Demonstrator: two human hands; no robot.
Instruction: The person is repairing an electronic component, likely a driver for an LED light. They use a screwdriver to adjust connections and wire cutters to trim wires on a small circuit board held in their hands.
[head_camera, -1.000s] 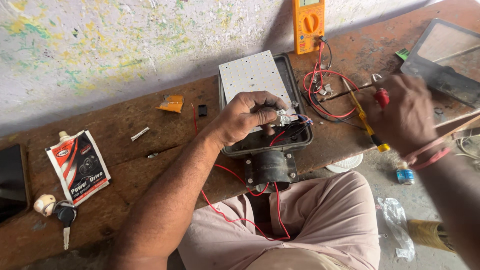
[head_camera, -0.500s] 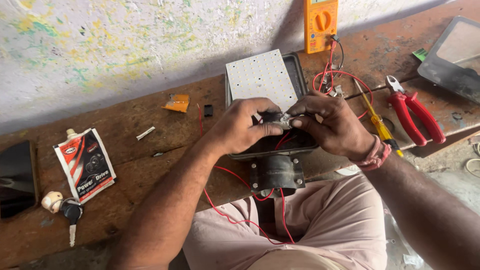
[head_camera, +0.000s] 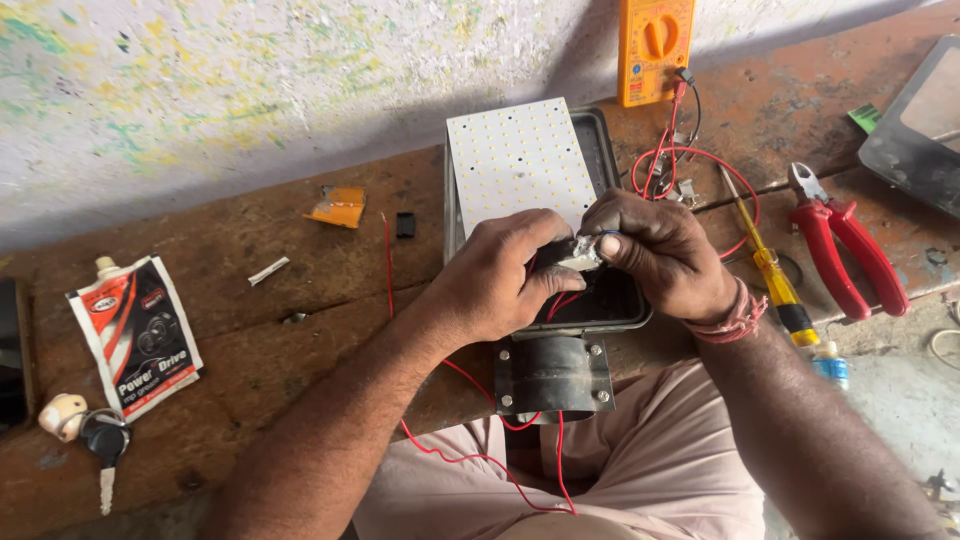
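A black flood-light housing (head_camera: 600, 140) lies on the wooden bench with a white LED board (head_camera: 515, 160) tilted up inside it. Over its near end, my left hand (head_camera: 500, 275) and my right hand (head_camera: 655, 250) meet and pinch a small silvery part (head_camera: 583, 258) between fingertips. Red wires (head_camera: 470, 455) run from under my hands down over my lap. The housing's black bracket (head_camera: 553, 375) hangs over the bench edge.
Red-handled pliers (head_camera: 845, 245) and a yellow-handled screwdriver (head_camera: 765, 265) lie to the right. An orange multimeter (head_camera: 655, 50) with red leads (head_camera: 690, 165) stands behind. A sachet (head_camera: 135, 335), keys (head_camera: 100, 440) and small scraps (head_camera: 340, 207) lie at left. A dark tray (head_camera: 915, 130) sits far right.
My right hand left the pliers at the right, came to the housing and joined my left hand on the small silvery part. The view has shifted slightly.
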